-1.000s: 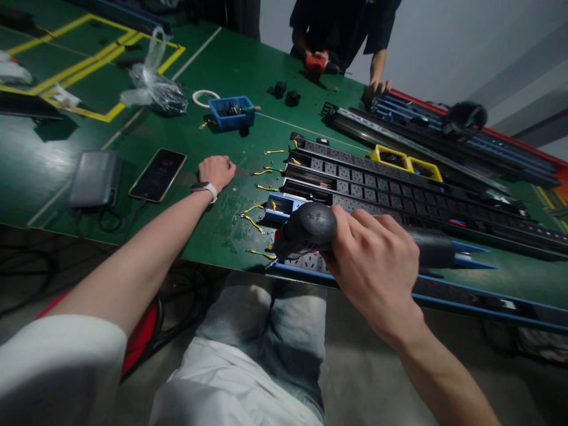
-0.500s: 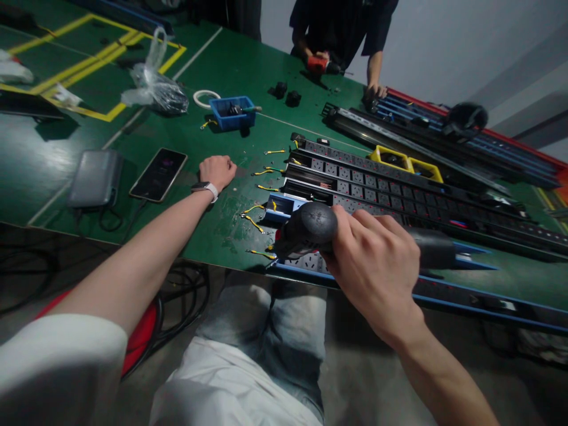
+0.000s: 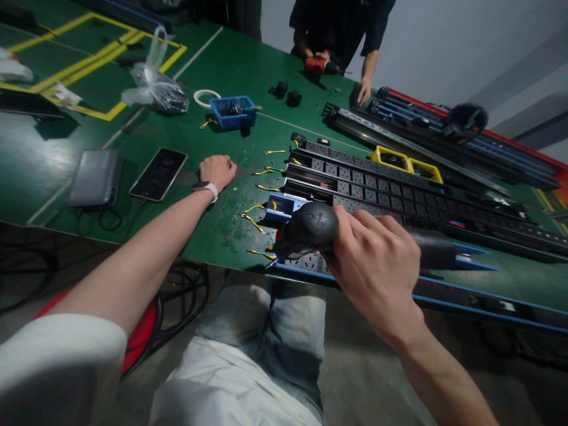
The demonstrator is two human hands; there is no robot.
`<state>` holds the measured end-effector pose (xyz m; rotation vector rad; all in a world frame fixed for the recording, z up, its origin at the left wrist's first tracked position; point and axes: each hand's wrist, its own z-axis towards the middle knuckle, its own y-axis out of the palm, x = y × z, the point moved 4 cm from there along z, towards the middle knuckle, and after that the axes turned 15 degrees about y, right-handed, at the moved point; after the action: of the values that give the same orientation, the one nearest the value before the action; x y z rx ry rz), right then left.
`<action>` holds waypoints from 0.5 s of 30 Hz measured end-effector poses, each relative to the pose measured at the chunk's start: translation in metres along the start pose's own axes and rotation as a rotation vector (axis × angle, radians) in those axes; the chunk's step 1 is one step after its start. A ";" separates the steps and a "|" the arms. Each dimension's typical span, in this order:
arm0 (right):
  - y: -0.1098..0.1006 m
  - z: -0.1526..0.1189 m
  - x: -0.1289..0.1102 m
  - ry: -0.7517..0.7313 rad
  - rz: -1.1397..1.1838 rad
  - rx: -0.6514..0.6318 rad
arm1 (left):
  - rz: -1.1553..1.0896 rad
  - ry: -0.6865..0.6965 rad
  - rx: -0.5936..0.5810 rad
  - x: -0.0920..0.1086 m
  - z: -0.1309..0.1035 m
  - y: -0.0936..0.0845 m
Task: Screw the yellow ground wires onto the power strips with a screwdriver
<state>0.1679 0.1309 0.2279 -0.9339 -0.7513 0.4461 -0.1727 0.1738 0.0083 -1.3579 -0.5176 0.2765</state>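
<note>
Right hand point(image 3: 375, 260) knuckles-up, fingers point(image 3: 349, 226) gripping black tool point(image 3: 315, 223); left hand point(image 3: 216, 170) resting on table point(image 3: 217, 236), fingers curled

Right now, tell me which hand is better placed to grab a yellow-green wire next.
The left hand, probably: it rests on the table near the wires, holding nothing visible, while the right hand grips a black power tool.

Free tabletop point(image 3: 217, 141) between left grip point(image 3: 217, 171) and blue bin point(image 3: 233, 122); wires point(image 3: 267, 188) and socket strips point(image 3: 370, 178) in the way rightward
</note>
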 end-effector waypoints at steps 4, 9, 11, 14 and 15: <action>0.001 0.001 0.000 0.003 -0.008 0.002 | -0.003 0.006 0.005 -0.001 0.001 0.001; 0.002 0.001 0.000 0.004 0.004 0.008 | 0.011 -0.001 -0.002 0.000 0.001 0.001; 0.002 0.001 0.000 0.007 0.005 0.004 | 0.017 -0.002 -0.008 0.000 0.000 0.000; 0.002 0.001 0.001 0.019 0.001 -0.009 | 0.020 -0.002 -0.019 0.000 0.000 0.000; 0.002 0.001 0.001 0.019 0.001 -0.013 | 0.020 0.000 -0.018 0.000 -0.001 -0.001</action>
<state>0.1678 0.1330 0.2267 -0.9493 -0.7366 0.4332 -0.1721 0.1735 0.0089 -1.3813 -0.5076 0.2885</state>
